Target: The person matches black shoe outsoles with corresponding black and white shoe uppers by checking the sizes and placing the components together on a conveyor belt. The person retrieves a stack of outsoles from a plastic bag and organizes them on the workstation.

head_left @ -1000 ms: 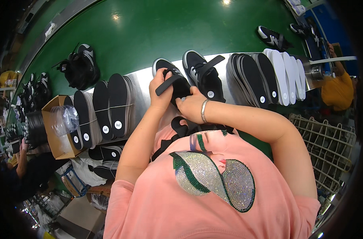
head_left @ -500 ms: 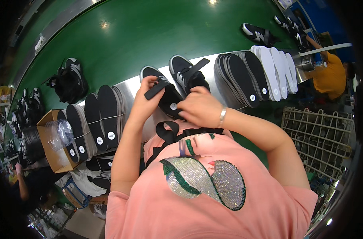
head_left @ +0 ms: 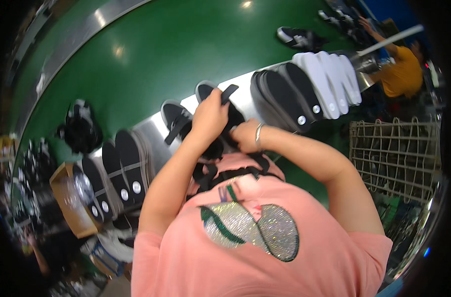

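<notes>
Two black sneakers with grey trim lie side by side before me, toes pointing away. My left hand (head_left: 210,115) is closed over the upper of the right sneaker (head_left: 235,117), beside its raised black strap (head_left: 229,93). My right hand (head_left: 246,136) has its fingers curled at that sneaker's heel opening; what the fingertips pinch is hidden. Next to my left wrist sits the left sneaker (head_left: 175,115), its strap (head_left: 177,130) lifted and its rear partly covered by my forearm.
Stacks of black insoles (head_left: 117,158) stand to the left, with more black (head_left: 284,96) and white insoles (head_left: 329,81) to the right. A cardboard box (head_left: 69,198) holds clear plastic. Other shoes rest on the green surface (head_left: 151,54). A wire rack (head_left: 391,158) and a person in yellow (head_left: 403,72) are at right.
My left hand has let go of the left sneaker and moved right onto the right one. My right hand has shifted from the left sneaker's heel to the right one's. The view has tilted slightly.
</notes>
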Available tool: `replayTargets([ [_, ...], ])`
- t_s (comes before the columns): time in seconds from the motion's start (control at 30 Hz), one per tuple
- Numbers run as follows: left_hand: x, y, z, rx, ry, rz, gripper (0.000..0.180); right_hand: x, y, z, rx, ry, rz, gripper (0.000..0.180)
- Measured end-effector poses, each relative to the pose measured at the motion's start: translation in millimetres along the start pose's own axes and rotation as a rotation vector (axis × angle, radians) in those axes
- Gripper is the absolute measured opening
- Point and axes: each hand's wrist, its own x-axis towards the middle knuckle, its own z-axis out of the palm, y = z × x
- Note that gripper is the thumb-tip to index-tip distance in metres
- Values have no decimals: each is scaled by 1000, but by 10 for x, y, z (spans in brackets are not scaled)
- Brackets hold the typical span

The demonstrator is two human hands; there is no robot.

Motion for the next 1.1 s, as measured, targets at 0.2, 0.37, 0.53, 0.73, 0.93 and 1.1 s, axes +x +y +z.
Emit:
replayTargets([
  [0.2, -208, 105, -57, 110, 225, 223, 35, 44, -2, 18, 75, 44, -17, 39],
  [0.37, -645, -52, -212, 146, 102, 26, 51, 38, -185, 88, 185, 140, 17, 41],
  [0.53, -602, 98, -163, 430, -99, -193, 78, 15, -402, 75, 191, 152, 26, 32],
  [0.73, -404, 31, -138, 611, -83, -141, 66, -544, 343, -599, 632, 452, -274, 28],
  [0.93, -411, -30, -89, 579, -10, -100, 58, -1073, 2429, -1183, 385, 1126, 647, 34],
  [1.1, -391, -2, -19, 587, -28, -124, 56, -1591, 3175, -1120, 613, 1128, 1051, 47],
])
